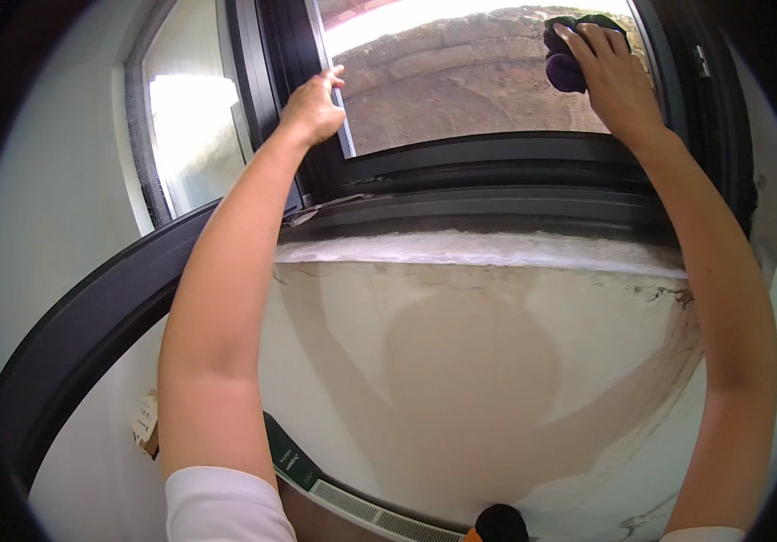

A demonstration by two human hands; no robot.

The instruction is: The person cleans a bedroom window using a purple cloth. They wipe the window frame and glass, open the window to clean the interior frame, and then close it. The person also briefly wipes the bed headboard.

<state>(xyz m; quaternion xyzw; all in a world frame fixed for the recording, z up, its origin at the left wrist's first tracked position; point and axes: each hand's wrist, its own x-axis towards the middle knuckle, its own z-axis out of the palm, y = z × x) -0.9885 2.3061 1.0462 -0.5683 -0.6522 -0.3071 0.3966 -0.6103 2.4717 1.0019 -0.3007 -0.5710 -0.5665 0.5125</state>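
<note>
My right hand presses a bunched dark cloth, black and purple, against the upper right of the window pane. The fingers are curled over the cloth. At the pane's left edge, my left hand rests on the dark window frame, with its fingertips around the frame's inner edge; it holds no loose thing. Through the glass a rough brown stone or earth surface shows.
An opened window sash with a dark frame juts out at left. Below the window lie a rough whitish sill edge and a stained wall. A white slotted heater or vent runs low along the wall, beside a dark green box.
</note>
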